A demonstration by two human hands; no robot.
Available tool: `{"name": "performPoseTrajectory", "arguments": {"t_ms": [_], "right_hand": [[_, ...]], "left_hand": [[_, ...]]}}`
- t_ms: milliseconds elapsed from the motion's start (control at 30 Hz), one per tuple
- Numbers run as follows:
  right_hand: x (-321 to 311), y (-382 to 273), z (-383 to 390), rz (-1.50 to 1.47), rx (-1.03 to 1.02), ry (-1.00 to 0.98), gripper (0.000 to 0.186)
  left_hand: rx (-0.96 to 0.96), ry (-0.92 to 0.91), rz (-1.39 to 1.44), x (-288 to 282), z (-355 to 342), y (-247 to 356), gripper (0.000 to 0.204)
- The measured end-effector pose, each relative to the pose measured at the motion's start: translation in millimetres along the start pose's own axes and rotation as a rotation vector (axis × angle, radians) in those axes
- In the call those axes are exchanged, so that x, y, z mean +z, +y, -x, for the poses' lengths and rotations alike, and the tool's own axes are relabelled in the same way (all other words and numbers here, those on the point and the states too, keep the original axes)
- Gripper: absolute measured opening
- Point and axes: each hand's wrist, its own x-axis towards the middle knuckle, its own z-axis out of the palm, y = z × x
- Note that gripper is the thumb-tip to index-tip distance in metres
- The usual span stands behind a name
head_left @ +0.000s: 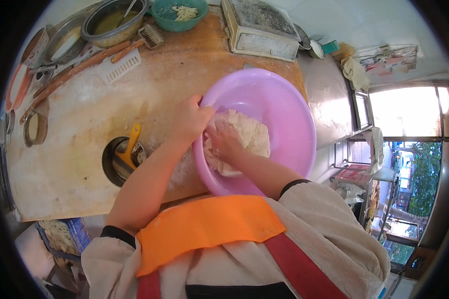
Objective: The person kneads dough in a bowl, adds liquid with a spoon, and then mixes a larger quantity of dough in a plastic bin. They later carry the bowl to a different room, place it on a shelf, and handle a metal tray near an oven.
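A big pink-purple plastic basin (pixel 289 119) stands at the worktable's right side, in front of me. Inside it, toward the left wall, lies a pale, rough lump of dough (pixel 252 133). My left hand (pixel 190 119) is closed over the basin's left rim, thumb on the inner side. Deep in the basin, my right hand (pixel 223 140) presses into the left part of the dough, its fingers curled and partly hidden against it.
Left of the basin sits a round metal tin (pixel 112 164) holding a yellow-handled tool (pixel 130 144). A floury scale (pixel 262 30) stands behind the basin. Along the far left are a metal pot (pixel 110 25), a green bowl (pixel 177 20), wooden rolling pins (pixel 75 72) and a white slotted scraper (pixel 122 67).
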Motion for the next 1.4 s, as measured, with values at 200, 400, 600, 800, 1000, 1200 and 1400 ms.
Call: {"name": "performPoseTrajectory", "arguments": {"t_ms": [200,400,600,800,1000,1200,1400], "right_hand": [[-35.9,3.8,22.7,-0.624,0.063,-0.158,0.041],[-63.6,118.1,79.8,0.156,0.571,-0.451,0.027],[-25.6,92.3,49.8,0.506,0.528,-0.716,0.024],[-66.6,117.9,76.9,0.144,0.419,-0.442,0.028],[18.9,172.4,18.0,-0.229,0.327,-0.284,0.039],[-99.1,-24.6,48.8,-0.214,0.067,-0.372,0.041],[-9.1,24.4,52.0,0.029,0.001,-0.027,0.055]], "left_hand": [[-0.027,0.039,0.161,-6.8,50.5,-6.9,0.036],[-0.067,0.077,0.14,-9.2,63.8,-14.2,0.036],[-0.04,0.112,0.111,-3.9,63.3,-15.5,0.034],[-0.03,0.175,0.124,-12.3,62.1,-21.2,0.033],[-0.002,0.132,0.048,-5.7,56.8,-19.6,0.032],[-0.058,0.15,0.112,-20.5,64.4,-11.3,0.031],[-0.095,0.065,0.205,-22.6,63.7,-0.7,0.033]]}}
